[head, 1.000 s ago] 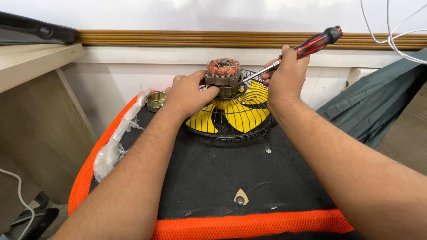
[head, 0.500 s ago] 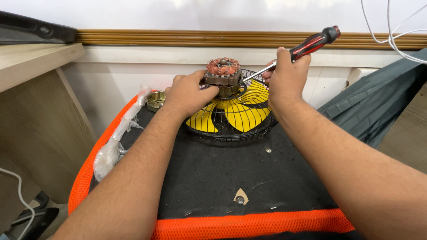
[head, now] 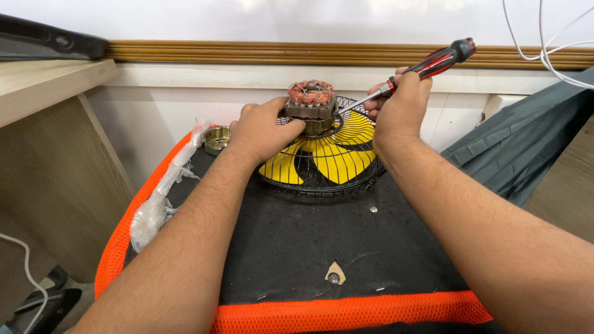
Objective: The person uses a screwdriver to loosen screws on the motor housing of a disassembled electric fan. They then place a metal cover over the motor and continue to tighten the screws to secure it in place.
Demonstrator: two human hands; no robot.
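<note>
Black mat (head: 297,247): plastic bag (head: 162,198) left, loose screw (head: 373,209) near fan (head: 328,158).

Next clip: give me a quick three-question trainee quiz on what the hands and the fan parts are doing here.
1. What tool does the right hand hold?
2. True or false: the left hand grips the motor above the fan blades.
3. What lies left of the wire guard: A a plastic bag, B a hammer?

Key: 1 a screwdriver; 2 true; 3 A, the plastic bag.
</note>
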